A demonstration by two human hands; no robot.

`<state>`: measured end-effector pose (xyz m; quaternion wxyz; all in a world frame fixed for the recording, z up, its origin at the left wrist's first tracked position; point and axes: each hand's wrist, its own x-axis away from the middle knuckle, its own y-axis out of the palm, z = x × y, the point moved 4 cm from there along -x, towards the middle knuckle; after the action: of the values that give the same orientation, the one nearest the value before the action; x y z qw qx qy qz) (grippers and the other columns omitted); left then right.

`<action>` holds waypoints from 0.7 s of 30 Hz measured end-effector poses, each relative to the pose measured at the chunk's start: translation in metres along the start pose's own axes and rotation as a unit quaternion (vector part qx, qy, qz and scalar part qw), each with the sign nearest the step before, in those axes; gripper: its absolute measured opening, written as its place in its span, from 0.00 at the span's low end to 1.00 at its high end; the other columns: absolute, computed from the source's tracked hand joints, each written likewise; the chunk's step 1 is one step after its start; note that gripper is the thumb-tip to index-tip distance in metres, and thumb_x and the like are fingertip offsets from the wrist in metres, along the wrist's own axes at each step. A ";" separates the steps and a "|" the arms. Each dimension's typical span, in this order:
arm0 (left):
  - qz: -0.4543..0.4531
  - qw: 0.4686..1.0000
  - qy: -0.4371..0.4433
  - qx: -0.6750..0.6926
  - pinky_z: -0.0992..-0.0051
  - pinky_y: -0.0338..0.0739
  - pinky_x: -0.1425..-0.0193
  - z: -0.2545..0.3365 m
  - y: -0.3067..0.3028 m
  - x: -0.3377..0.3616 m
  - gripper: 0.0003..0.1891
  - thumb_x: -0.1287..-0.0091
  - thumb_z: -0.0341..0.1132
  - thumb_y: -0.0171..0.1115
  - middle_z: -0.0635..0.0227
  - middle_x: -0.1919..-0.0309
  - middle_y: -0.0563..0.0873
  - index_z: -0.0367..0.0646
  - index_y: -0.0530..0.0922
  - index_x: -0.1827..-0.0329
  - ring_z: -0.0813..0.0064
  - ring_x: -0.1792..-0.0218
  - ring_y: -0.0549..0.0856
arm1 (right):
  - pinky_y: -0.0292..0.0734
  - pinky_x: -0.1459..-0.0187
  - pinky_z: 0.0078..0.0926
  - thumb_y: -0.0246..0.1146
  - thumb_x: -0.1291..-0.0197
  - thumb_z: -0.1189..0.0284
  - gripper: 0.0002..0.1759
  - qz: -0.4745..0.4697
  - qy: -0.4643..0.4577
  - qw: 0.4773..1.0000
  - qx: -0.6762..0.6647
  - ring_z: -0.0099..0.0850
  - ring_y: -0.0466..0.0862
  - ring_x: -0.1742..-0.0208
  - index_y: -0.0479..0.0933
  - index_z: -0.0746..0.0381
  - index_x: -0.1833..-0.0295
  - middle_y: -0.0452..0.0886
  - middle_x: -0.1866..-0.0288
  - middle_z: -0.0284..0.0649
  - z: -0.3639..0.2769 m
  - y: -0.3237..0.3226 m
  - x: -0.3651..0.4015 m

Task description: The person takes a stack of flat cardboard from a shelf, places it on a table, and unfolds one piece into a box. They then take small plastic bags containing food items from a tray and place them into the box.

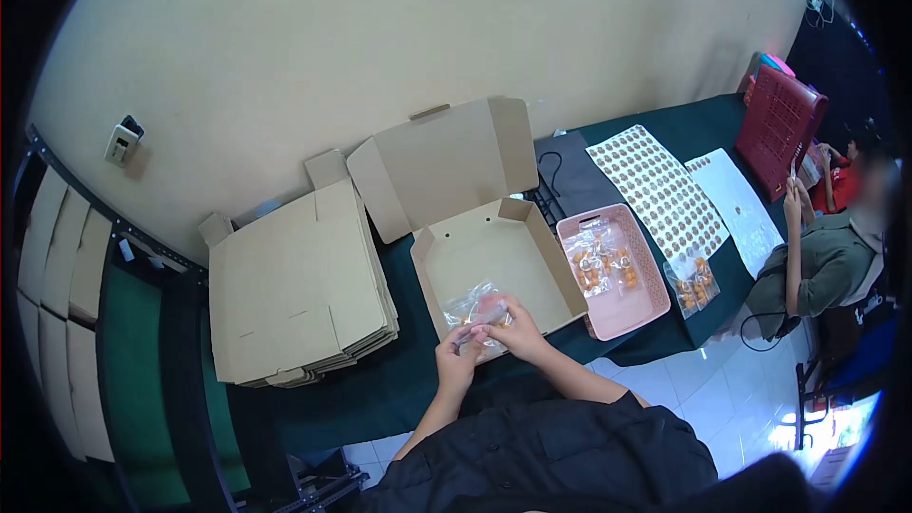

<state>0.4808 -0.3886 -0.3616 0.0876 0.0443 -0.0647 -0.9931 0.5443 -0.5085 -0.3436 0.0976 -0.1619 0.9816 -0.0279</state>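
Two-handed grip at the green tabletop (395, 271)

Here's the open cardboard box (494, 245), near side partly covered; over it the left hand (461, 344) and right hand (516, 330) meet, fingers curled, pinching a clear plastic bag (468, 306), its contents blurred, half hidden behind knuckles

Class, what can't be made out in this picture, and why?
Head view: full contents of the plastic packet, partly covered by the left hand and right hand.
Head view: details of designs on the patterned sheet, too small.
Head view: lower layers of the cardboard stack, mostly hidden by the top.
Head view: far-left boxes, cut off by the picture's edge.
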 end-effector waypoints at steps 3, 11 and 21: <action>0.016 0.995 -0.086 -0.037 0.76 0.67 0.45 -0.003 -0.007 -0.002 0.17 0.36 0.36 0.57 0.61 0.56 0.81 0.31 0.74 0.50 0.75 0.54 0.78 | 0.68 0.48 0.26 0.60 0.42 0.67 0.15 -0.115 0.103 0.980 -0.125 0.26 0.76 0.53 0.76 0.66 0.53 0.78 0.56 0.41 0.015 0.002 0.003; 0.075 0.993 -0.012 0.094 0.72 0.67 0.42 0.011 -0.017 -0.006 0.21 0.33 0.37 0.50 0.57 0.44 0.72 0.35 0.65 0.40 0.70 0.49 0.76 | 0.65 0.44 0.25 0.45 0.33 0.61 0.22 -0.160 0.167 0.960 -0.160 0.25 0.73 0.46 0.73 0.66 0.47 0.77 0.50 0.41 0.029 -0.007 0.001; 0.027 0.976 0.057 -0.210 0.74 0.69 0.45 -0.013 0.000 -0.004 0.27 0.40 0.32 0.59 0.61 0.47 0.69 0.40 0.59 0.39 0.69 0.49 0.73 | 0.59 0.38 0.37 0.38 0.34 0.50 0.31 -0.126 0.165 0.942 -0.265 0.37 0.60 0.34 0.49 0.55 0.30 0.60 0.35 0.46 0.004 0.010 0.004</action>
<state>0.4863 -0.3898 -0.3742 0.1255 0.0800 0.1495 -0.9775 0.5385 -0.5001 -0.3493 -0.1163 -0.2970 0.9276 0.1945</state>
